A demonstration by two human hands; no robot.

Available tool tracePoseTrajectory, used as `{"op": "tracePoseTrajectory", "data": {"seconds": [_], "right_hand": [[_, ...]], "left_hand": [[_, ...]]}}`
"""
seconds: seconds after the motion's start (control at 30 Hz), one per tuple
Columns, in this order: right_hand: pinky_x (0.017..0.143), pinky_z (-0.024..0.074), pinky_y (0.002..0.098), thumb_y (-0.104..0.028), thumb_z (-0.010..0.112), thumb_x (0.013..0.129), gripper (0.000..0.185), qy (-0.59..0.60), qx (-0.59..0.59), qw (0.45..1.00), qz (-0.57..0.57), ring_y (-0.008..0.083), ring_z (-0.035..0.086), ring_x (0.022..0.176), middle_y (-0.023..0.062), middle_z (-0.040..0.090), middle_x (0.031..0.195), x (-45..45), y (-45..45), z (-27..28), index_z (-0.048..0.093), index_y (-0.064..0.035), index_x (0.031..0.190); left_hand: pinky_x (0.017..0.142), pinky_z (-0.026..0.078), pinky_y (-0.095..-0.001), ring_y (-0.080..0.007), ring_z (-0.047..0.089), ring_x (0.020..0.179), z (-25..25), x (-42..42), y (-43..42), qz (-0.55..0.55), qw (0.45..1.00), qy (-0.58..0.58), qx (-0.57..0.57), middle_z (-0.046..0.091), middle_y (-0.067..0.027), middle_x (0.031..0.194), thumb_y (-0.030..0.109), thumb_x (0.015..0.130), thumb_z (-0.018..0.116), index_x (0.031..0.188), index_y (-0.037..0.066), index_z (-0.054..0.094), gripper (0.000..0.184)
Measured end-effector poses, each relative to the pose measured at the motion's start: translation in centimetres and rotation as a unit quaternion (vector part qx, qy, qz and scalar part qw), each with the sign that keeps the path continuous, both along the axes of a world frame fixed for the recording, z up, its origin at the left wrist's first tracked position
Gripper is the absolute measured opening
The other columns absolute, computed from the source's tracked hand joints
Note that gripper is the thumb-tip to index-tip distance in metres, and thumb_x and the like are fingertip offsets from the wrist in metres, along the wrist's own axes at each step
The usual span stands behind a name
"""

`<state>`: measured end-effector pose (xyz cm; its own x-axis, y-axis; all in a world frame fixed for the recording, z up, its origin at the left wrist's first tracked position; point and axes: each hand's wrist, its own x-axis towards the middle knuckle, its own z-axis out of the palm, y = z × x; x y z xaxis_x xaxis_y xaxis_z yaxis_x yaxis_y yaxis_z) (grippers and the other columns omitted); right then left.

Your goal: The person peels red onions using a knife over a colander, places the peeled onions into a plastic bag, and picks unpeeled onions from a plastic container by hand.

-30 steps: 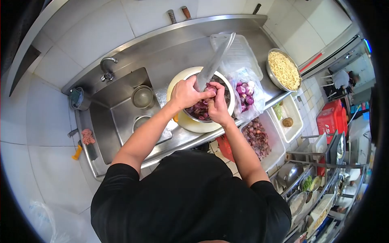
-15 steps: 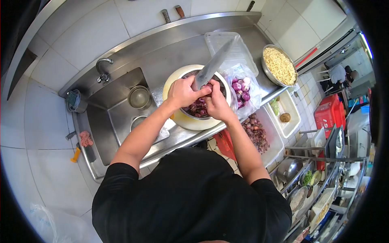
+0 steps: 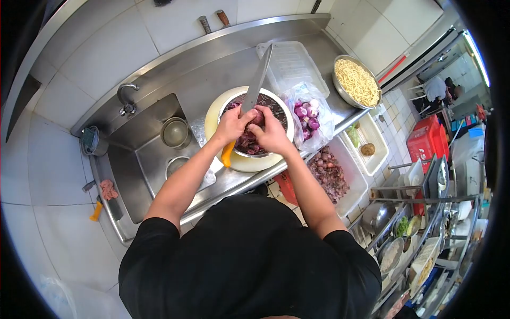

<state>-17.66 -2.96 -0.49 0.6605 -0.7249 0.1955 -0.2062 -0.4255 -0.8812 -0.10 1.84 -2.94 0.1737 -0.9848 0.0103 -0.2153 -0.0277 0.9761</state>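
Hands work close together above the metal colander (image 3: 274, 103), and we see neither of them spread. Left hand (image 3: 230, 127) is wrapped around the knife (image 3: 258, 80), whose blade rises past the fingers and whose orange handle comes out below near the wrist. Right hand (image 3: 272, 136) curls its fingers and thumb around a reddish onion (image 3: 257, 115) – the fingers of both hands meet about it, but we cannot tell exactly where the edge touches. Under them, purple peelings (image 3: 246, 142) lie in the colander, and a bag of purple onions (image 3: 307, 118) stands just beside it on the steel surface (image 3: 228, 66). Compared with half a second before, the blade stands steeper and looks narrower to us – and more of the orange handle is visible.
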Motion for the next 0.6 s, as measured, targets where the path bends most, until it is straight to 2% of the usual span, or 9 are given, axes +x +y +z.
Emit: {"op": "tracePoseTrajectory", "data": {"seconds": [0.03, 0.07, 0.13, 0.17, 0.3, 0.43, 0.5, 0.57, 0.6], "right_hand": [[0.081, 0.0569, 0.0397, -0.015, 0.066, 0.098, 0.048, -0.068, 0.169, 0.983, 0.028, 0.0268, 0.069, 0.1, 0.0168, 0.065, 0.119, -0.1, -1.0, -0.5, 0.046, 0.0033, 0.137], [0.08, 0.0572, 0.0346, -0.019, 0.061, 0.104, 0.041, -0.126, 0.376, 0.916, 0.055, 0.0203, 0.068, 0.099, 0.0117, 0.065, 0.115, -1.1, -2.0, -0.7, 0.048, 0.001, 0.137], [0.078, 0.0577, 0.0323, -0.019, 0.058, 0.105, 0.038, -0.108, 0.436, 0.892, 0.045, 0.0199, 0.068, 0.096, 0.0112, 0.064, 0.114, -1.9, -3.2, -1.7, 0.049, -0.0013, 0.138], [0.087, 0.0568, 0.0333, -0.015, 0.058, 0.105, 0.036, -0.086, 0.46, 0.88, 0.081, 0.0204, 0.067, 0.103, 0.0105, 0.064, 0.121, -2.4, -4.2, -2.5, 0.05, -0.0011, 0.137], [0.108, 0.0463, 0.0345, -0.002, 0.053, 0.102, 0.033, -0.263, 0.533, 0.798, 0.1, 0.0209, 0.061, 0.118, 0.0138, 0.062, 0.129, -1.8, -2.8, -1.7, 0.053, 0.0019, 0.134], [0.101, 0.0521, 0.0396, -0.004, 0.047, 0.103, 0.025, -0.29, 0.499, 0.816, -0.025, 0.0234, 0.065, 0.11, 0.0147, 0.065, 0.122, -0.4, -3.3, -5.5, 0.058, 0.0029, 0.123], [0.096, 0.0543, 0.0414, -0.01, 0.044, 0.105, 0.024, -0.295, 0.533, 0.79, -0.067, 0.0249, 0.066, 0.105, 0.0147, 0.066, 0.115, -0.6, -4.6, -7.1, 0.06, 0.0014, 0.12], [0.089, 0.0564, 0.0456, -0.019, 0.041, 0.106, 0.029, -0.316, 0.525, 0.782, -0.111, 0.0279, 0.068, 0.099, 0.0145, 0.068, 0.106, -1.0, -5.3, -7.6, 0.061, -0.0005, 0.116], [0.091, 0.0547, 0.0443, -0.018, 0.044, 0.105, 0.027, -0.375, 0.57, 0.73, -0.044, 0.0272, 0.067, 0.101, 0.0124, 0.068, 0.106, -1.6, -5.5, -7.2, 0.062, -0.0014, 0.115]], "left_hand": [[0.074, 0.05, -0.0285, -0.0088, 0.061, 0.08, 0.2, 0.2, 0.0, 0.004, 1.0, -0.014, -0.003, 0.071, -0.0026, 0.087, 0.044, 0.1, 0.066, 0.102, 0.0, 0.07, 0.044], [0.073, 0.05, -0.0287, -0.0087, 0.061, 0.079, 0.5, 0.3, 0.1, 0.008, 1.0, -0.027, -0.006, 0.071, -0.0026, 0.086, 0.044, 0.099, 0.066, 0.102, 0.001, 0.07, 0.043], [0.07, 0.05, -0.0309, -0.0109, 0.063, 0.075, 0.9, 0.2, -0.1, 0.025, 0.997, -0.068, -0.008, 0.071, -0.0046, 0.082, 0.047, 0.094, 0.071, 0.099, 0.0, 0.07, 0.047], [0.069, 0.05, -0.0318, -0.0122, 0.063, 0.074, 0.1, 0.2, -0.6, 0.037, 0.995, -0.084, -0.028, 0.071, -0.0057, 0.081, 0.049, 0.092, 0.073, 0.098, 0.0, 0.071, 0.049], [0.065, 0.051, -0.0361, -0.02, 0.065, 0.066, 0.4, 0.1, -1.8, 0.079, 0.971, -0.224, -0.008, 0.069, -0.0104, 0.073, 0.058, 0.083, 0.077, 0.096, 0.001, 0.071, 0.059], [0.062, 0.051, -0.0404, -0.0284, 0.065, 0.062, 2.0, -1.8, -0.9, 0.091, 0.965, -0.247, 0.013, 0.066, -0.0141, 0.068, 0.062, 0.077, 0.08, 0.088, 0.003, 0.068, 0.061], [0.061, 0.051, -0.0418, -0.0312, 0.067, 0.063, 0.3, -3.3, -0.1, 0.051, 0.967, -0.246, -0.041, 0.066, -0.0151, 0.068, 0.059, 0.076, 0.081, 0.083, 0.004, 0.066, 0.057], [0.061, 0.051, -0.0404, -0.0271, 0.067, 0.061, 1.1, -4.7, 1.5, -0.003, 0.972, -0.235, -0.017, 0.068, -0.0127, 0.069, 0.055, 0.075, 0.084, 0.087, 0.007, 0.07, 0.051], [0.061, 0.051, -0.0396, -0.0254, 0.067, 0.06, 1.1, -5.0, 1.8, -0.024, 0.981, -0.195, -0.007, 0.068, -0.0115, 0.069, 0.053, 0.075, 0.085, 0.087, 0.007, 0.07, 0.05]]}}
